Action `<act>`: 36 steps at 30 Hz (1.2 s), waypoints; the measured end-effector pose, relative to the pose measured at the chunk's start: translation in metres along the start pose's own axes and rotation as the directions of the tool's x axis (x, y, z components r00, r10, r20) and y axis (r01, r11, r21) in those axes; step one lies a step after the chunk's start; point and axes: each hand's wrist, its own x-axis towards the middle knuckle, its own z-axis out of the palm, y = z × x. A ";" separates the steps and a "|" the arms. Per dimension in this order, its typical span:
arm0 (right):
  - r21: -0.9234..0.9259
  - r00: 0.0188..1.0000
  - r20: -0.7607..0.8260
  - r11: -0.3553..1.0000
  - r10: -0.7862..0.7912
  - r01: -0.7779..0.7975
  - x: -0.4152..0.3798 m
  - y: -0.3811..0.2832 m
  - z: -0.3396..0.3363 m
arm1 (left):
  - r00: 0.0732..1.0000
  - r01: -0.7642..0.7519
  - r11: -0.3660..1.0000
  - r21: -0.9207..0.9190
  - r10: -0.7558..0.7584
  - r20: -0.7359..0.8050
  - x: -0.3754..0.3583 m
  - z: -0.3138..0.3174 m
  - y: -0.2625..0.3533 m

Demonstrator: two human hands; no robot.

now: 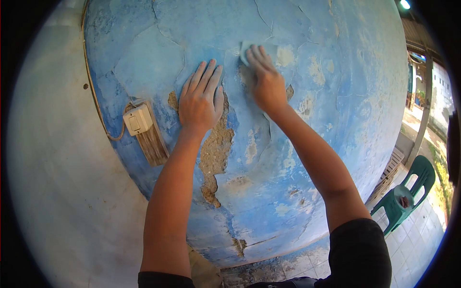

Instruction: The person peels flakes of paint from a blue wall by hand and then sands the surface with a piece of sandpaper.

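Observation:
Both arms reach up to a blue wall [273,158] with cracked, peeling paint. My left hand [199,98] lies flat on it, fingers stretched upward and holding nothing, above a strip of bare, crumbly plaster [216,149]. To its right, my right hand [265,79] presses a pale piece of sandpaper [245,50] against the wall. The fingers cover much of the sheet, and its abrasive side is out of sight. Slight blur shows on this hand. Pale dust coats the fingers of the left hand.
Left of my left arm, a white light switch [138,120] sits on a wooden board [153,146], with a cable [98,105] running up the wall edge. A green plastic chair [403,201] stands on the tiled floor [406,247] at right, near an opening to outdoors.

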 end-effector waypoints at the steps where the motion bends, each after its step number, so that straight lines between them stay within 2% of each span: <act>1: 0.014 0.989 0.085 0.993 -0.122 0.121 -0.015 -0.005 0.000 | 1.000 0.010 1.000 0.009 -0.010 -0.003 -0.003 0.000 0.000; 3: 0.010 0.931 0.274 0.969 -0.241 0.247 -0.049 -0.006 -0.016 | 1.000 0.011 1.000 0.018 -0.011 -0.010 -0.005 0.000 -0.002; 4: 0.015 0.930 0.277 0.969 -0.240 0.245 -0.055 0.008 -0.021 | 1.000 0.025 1.000 0.013 -0.025 -0.007 -0.010 -0.001 -0.001; 6: -0.089 0.904 0.281 0.929 -0.322 0.359 -0.048 0.040 -0.022 | 0.999 0.045 0.999 0.020 -0.044 -0.017 -0.014 -0.002 -0.003; 7: -0.181 0.952 0.269 0.963 -0.148 0.201 -0.028 0.037 -0.029 | 0.999 0.047 0.999 0.013 -0.047 -0.016 -0.014 -0.002 -0.003; 9: -0.068 0.998 0.058 0.997 0.038 -0.035 0.019 0.036 -0.025 | 0.998 0.055 0.998 0.004 -0.055 -0.009 -0.012 0.001 0.000; 10: -0.057 0.997 0.070 0.998 0.035 -0.031 0.018 0.027 -0.016 | 0.998 0.053 0.999 0.003 -0.053 -0.020 -0.012 0.002 0.000; 12: -0.062 0.991 0.003 0.989 -0.136 0.136 0.007 0.007 0.003 | 0.998 0.067 0.998 0.009 -0.067 -0.015 -0.019 -0.001 0.001; 15: 0.006 0.900 0.266 0.935 -0.344 0.356 -0.035 -0.005 -0.010 | 0.999 0.052 0.999 0.011 -0.052 -0.016 -0.016 -0.001 -0.001; 18: -0.115 0.880 0.280 0.897 -0.383 0.427 -0.019 0.032 -0.016 | 0.999 0.041 0.999 0.024 -0.041 -0.018 -0.016 0.001 0.001; 19: -0.192 0.935 0.227 0.929 -0.273 0.317 -0.008 0.036 -0.015 | 0.999 0.041 0.999 0.035 -0.040 -0.028 -0.016 0.001 0.001; 21: -0.137 0.993 0.119 0.990 -0.024 0.040 0.017 0.027 -0.024 | 0.998 0.050 0.998 0.044 -0.049 -0.026 -0.018 0.001 0.002; 22: -0.129 0.992 0.129 0.991 -0.019 0.036 0.010 0.019 -0.017 | 0.998 0.044 0.998 0.045 -0.042 -0.037 -0.017 0.001 0.001; 24: -0.124 0.961 0.140 0.959 -0.237 0.255 -0.012 0.002 0.002 | 0.998 0.041 0.998 0.056 -0.038 -0.053 -0.019 -0.001 0.002; 25: -0.085 0.913 0.161 0.916 -0.375 0.391 -0.023 -0.011 0.006 | 0.997 0.051 0.998 0.036 -0.049 -0.052 -0.020 0.000 0.001; 27: -0.100 0.924 0.226 0.936 -0.308 0.336 -0.028 -0.023 -0.011 | 0.996 0.054 0.998 0.033 -0.052 -0.070 -0.017 0.002 0.000; 28: -0.094 0.922 0.214 0.932 -0.324 0.349 -0.021 -0.019 -0.012 | 0.996 0.059 0.998 0.036 -0.057 -0.073 -0.017 0.003 0.001; 30: -0.205 0.968 0.149 0.951 -0.203 0.231 -0.017 -0.006 -0.013 | 0.994 0.079 0.996 0.043 -0.075 -0.074 -0.019 0.003 0.003; 34: -0.133 0.979 0.116 0.974 -0.169 0.184 -0.012 0.003 -0.009 | 0.994 0.071 0.997 0.008 -0.070 -0.080 -0.021 0.002 0.000; 36: -0.102 0.897 0.212 0.904 -0.387 0.414 -0.029 -0.003 -0.003 | 0.994 0.067 0.998 0.006 -0.066 -0.090 -0.021 0.004 0.000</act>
